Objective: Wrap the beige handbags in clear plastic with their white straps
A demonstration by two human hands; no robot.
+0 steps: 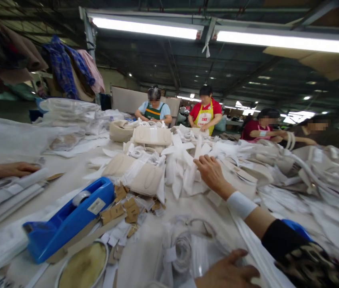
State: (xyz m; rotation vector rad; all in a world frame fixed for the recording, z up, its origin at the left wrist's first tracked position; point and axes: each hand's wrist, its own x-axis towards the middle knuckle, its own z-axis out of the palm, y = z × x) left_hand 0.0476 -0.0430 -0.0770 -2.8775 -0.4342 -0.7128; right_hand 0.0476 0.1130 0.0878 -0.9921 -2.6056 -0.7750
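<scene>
My right hand (213, 176), with a white cuff at the wrist, reaches across the table to a heap of white strips (180, 170). Its fingers are closed at an upright white strip (198, 148) on the heap. Low in the view, my left hand (226, 274) has its thumb and fingers apart, beside a beige bag (141, 256) with a rolled strap and clear wrapping; the frame's bottom edge cuts the hand off. Beyond the tags, a beige bag with a white band (130, 176) lies near the strips.
A blue tape dispenser (70, 218), brown tags (132, 210) and a round tin (84, 266) stand at left. Another person's hand (10, 170) is at the left edge. More beige bags (337, 164) pile up at right. Several people work across the table.
</scene>
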